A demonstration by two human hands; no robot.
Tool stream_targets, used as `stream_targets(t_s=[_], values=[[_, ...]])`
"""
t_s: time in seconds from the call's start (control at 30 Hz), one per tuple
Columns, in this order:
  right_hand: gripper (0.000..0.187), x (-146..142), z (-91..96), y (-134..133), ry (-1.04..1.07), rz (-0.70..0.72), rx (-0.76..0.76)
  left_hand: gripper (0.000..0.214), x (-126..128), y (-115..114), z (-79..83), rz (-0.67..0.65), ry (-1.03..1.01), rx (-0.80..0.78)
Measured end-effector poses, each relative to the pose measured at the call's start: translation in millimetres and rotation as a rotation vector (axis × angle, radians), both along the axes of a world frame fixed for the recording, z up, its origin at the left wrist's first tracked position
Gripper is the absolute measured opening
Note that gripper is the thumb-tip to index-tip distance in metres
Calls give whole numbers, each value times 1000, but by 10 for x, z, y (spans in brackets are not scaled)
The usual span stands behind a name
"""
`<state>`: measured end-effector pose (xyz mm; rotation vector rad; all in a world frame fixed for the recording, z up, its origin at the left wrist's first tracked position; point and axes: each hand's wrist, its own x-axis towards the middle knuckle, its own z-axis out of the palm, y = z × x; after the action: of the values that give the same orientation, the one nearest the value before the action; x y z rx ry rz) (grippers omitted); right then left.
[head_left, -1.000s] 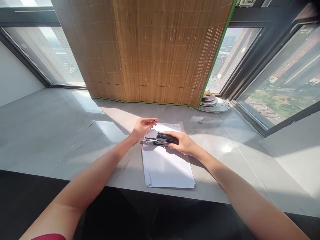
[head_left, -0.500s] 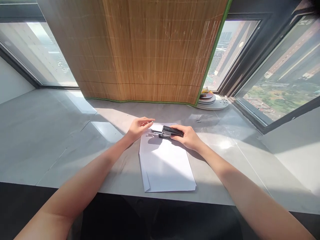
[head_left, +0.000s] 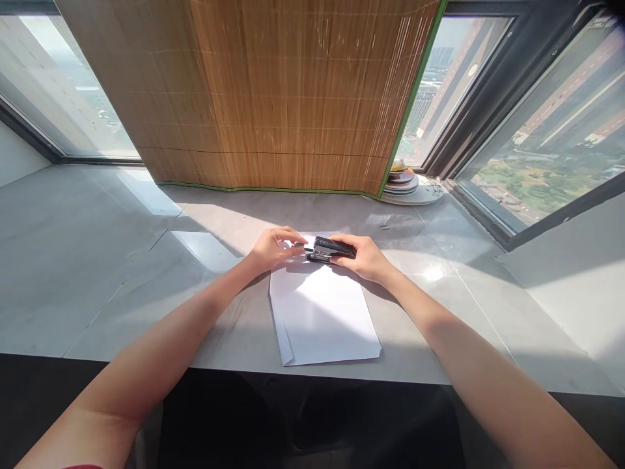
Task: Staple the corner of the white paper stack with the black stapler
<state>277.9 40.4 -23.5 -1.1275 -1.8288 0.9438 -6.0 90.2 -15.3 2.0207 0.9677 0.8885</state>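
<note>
A black stapler is gripped from its right end by my right hand, thumb below and fingers on top. Its metal rail sticks out at the left end. My left hand is closed in a pinch at that rail, with what looks like a small silver strip of staples between thumb and fingertips; the fingers partly hide it. Below both hands lies a stack of white paper, its lower left corner slightly folded.
The paper lies on a grey stone counter. Small grey pieces rest to the right, beyond my right hand. Stacked plates stand at the back right beside a bamboo blind. A window borders the right side.
My left hand has moved right and slightly down, bringing its small silver strip from beside the stapler to the metal rail. My right hand still holds the stapler. The view has tilted slightly.
</note>
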Motion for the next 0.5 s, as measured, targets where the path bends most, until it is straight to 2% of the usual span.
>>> stream_targets(t_s=[0.2, 0.4, 0.5], values=[[39, -17, 14, 0, -23, 12, 4, 25, 17, 43, -66, 62, 52, 45], [39, -32, 8, -4, -10, -1, -21, 60, 27, 63, -87, 12, -25, -67], [39, -32, 9, -4, -9, 5, -22, 58, 31, 73, -86, 4, -32, -71]])
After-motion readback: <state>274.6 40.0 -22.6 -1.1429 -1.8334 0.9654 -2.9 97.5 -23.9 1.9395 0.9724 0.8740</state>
